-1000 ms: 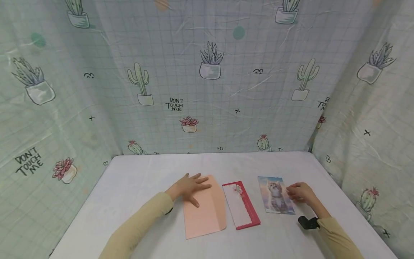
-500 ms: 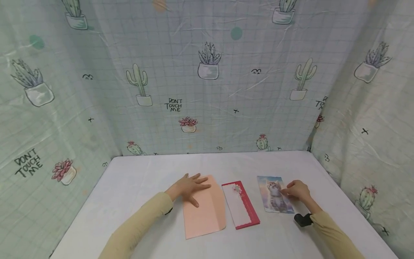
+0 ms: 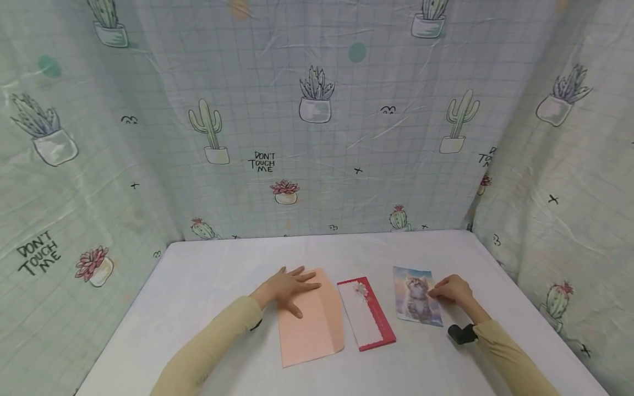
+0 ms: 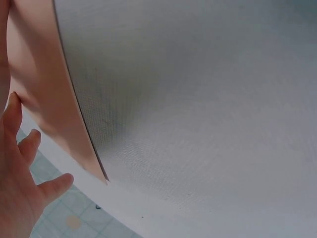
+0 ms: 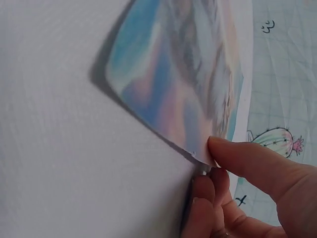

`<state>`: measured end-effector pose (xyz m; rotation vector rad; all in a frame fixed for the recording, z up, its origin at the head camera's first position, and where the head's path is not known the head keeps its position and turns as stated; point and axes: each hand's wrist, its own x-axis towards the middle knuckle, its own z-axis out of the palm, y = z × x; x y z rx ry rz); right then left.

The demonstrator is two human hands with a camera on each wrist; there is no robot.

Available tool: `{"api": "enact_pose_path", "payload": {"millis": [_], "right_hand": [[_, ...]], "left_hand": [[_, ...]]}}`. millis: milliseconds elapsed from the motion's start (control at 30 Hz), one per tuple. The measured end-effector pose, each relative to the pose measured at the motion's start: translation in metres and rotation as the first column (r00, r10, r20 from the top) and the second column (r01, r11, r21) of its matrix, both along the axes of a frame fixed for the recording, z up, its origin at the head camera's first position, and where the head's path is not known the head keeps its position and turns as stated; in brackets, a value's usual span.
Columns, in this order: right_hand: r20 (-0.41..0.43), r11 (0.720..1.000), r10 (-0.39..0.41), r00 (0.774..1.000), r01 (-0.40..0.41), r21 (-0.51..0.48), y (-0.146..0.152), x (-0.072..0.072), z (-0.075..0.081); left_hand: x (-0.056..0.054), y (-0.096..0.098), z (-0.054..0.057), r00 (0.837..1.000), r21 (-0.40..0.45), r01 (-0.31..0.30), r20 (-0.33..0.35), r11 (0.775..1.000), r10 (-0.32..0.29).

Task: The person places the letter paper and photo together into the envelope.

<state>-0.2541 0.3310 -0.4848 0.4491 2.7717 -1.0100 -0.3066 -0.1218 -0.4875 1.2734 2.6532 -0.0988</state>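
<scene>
A peach envelope (image 3: 309,341) lies flat on the white table, its flap side toward the right. My left hand (image 3: 289,289) rests on its upper left part with fingers spread; the left wrist view shows the same envelope (image 4: 47,94) beside the fingers. Farther right, my right hand (image 3: 454,291) pinches the right edge of a kitten picture card (image 3: 417,300) between thumb and fingers. Up close in the right wrist view, the card (image 5: 158,94) bends and its edge stands a little off the table. Most of the fingers under the card are hidden.
Between the envelope and the kitten card lies a long red and white card (image 3: 366,316) with a flower decoration. A cactus-print curtain (image 3: 317,148) hangs behind and on both sides of the white table (image 3: 238,253).
My right hand has gone from touching the kitten card's edge to pinching it, and the card has lifted slightly and bent. My left hand has stayed on the envelope.
</scene>
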Motion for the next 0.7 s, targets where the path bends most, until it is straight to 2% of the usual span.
{"api": "enact_pose_path", "payload": {"millis": [167, 333, 500, 700], "right_hand": [[0.027, 0.996, -0.010, 1.000, 0.013, -0.090, 0.005, -0.002, -0.004], [0.015, 0.978, 0.034, 0.999, -0.031, -0.208, 0.009, -0.001, -0.008], [-0.003, 0.940, 0.051, 0.999, -0.049, -0.338, 0.008, 0.006, -0.004], [0.051, 0.883, 0.102, 0.993, -0.067, -0.464, 0.009, 0.008, 0.000]], "left_hand": [[0.000, 0.000, 0.001, 1.000, 0.000, -0.002, 0.000, 1.000, 0.002], [0.001, 0.001, 0.002, 1.000, -0.003, -0.005, 0.005, 1.000, 0.005], [0.002, 0.001, 0.001, 1.000, 0.002, -0.002, 0.006, 1.000, 0.002], [0.003, 0.000, 0.001, 1.000, 0.013, -0.008, -0.002, 1.000, 0.008]]}}
